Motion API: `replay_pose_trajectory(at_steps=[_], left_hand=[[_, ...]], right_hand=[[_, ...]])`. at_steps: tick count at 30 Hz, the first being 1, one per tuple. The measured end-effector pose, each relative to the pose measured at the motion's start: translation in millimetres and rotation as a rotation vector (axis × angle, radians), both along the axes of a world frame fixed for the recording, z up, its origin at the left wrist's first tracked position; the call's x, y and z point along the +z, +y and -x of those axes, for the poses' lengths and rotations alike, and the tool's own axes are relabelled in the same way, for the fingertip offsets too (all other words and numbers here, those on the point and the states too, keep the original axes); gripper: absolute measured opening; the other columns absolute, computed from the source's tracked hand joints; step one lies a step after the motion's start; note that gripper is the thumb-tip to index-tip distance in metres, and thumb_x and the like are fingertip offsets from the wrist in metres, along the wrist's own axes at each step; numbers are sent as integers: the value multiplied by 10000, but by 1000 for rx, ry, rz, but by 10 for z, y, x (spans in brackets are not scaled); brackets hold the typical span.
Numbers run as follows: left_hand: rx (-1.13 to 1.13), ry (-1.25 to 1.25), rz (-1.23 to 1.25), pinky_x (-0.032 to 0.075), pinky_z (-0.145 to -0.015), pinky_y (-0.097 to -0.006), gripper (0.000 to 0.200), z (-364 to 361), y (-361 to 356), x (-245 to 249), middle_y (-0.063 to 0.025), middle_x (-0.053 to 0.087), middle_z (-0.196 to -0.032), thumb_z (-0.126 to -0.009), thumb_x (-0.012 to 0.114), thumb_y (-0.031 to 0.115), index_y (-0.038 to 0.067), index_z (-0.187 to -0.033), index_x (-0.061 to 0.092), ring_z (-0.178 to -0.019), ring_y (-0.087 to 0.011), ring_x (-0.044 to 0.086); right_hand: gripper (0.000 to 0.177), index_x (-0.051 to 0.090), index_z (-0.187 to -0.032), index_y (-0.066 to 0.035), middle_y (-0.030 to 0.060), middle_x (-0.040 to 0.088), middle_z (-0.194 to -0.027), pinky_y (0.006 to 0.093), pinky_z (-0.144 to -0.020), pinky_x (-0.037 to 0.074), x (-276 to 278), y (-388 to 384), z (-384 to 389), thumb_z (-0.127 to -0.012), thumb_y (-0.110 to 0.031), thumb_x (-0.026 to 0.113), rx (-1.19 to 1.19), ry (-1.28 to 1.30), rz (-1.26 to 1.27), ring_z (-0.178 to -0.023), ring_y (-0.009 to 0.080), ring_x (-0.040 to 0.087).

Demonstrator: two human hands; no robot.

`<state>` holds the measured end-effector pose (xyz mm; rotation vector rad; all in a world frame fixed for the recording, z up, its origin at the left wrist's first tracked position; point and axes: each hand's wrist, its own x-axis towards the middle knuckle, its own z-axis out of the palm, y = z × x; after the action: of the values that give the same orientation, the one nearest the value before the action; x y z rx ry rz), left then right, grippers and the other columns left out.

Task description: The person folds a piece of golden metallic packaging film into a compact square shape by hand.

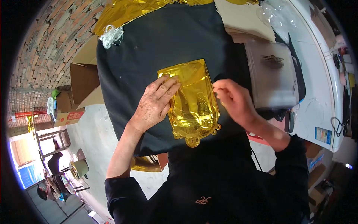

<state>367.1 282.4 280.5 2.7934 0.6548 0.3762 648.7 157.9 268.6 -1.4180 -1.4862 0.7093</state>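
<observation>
A folded gold foil piece [194, 97] lies on the black cloth [164, 37] in front of me, its rounded end with small looped tabs pointing toward my body. My left hand [158, 97] rests on the foil's left side, palm down, with its fingers lying on the upper left part. To the right of the foil is my right hand [235, 99], its fingers curled together close to the foil's right edge. Whether anything is between those fingertips is too small to tell.
White threads [111, 36] lie at the cloth's upper left corner. More gold foil [130, 15] spreads along the far edge. Clear plastic bags [272, 74] are stacked at the right, below brown card sheets [246, 22]. A cardboard box [84, 84] stands left.
</observation>
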Motion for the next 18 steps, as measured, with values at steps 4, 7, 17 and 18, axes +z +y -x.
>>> replay_pose_trajectory(at_steps=[4,7,17,18], left_hand=[[15,-16,8,377,-1232,-469,670,-12,-23,-7,-113,532,-1592,-840,630,-24,64,-1504,596,-1477,-339,461],[19,-30,4,372,-1239,-472,664,-20,-31,-18,-120,531,-1591,-841,617,-40,59,-1498,599,-1479,-343,460],[9,-75,-13,390,-1223,-479,633,-29,-17,-38,-145,539,-1577,-855,590,-46,45,-1482,607,-1462,-359,479],[6,-81,-18,394,-1220,-480,632,-30,-14,-43,-148,540,-1574,-856,589,-45,43,-1481,606,-1457,-360,484]], right_hand=[[170,696,-1165,18,88,742,-934,250,-552,563,99,84,-194,-1039,-73,625,38,293,404,-723,116,696],[217,704,-1193,20,71,732,-966,244,-556,556,93,226,-234,-1081,-137,606,138,263,491,-758,106,717],[300,720,-1074,17,75,736,-885,249,-506,519,373,507,-201,-1039,-279,687,108,244,799,-676,153,739],[305,716,-1054,20,77,736,-872,252,-506,518,376,535,-185,-1037,-283,690,119,206,812,-665,154,735]])
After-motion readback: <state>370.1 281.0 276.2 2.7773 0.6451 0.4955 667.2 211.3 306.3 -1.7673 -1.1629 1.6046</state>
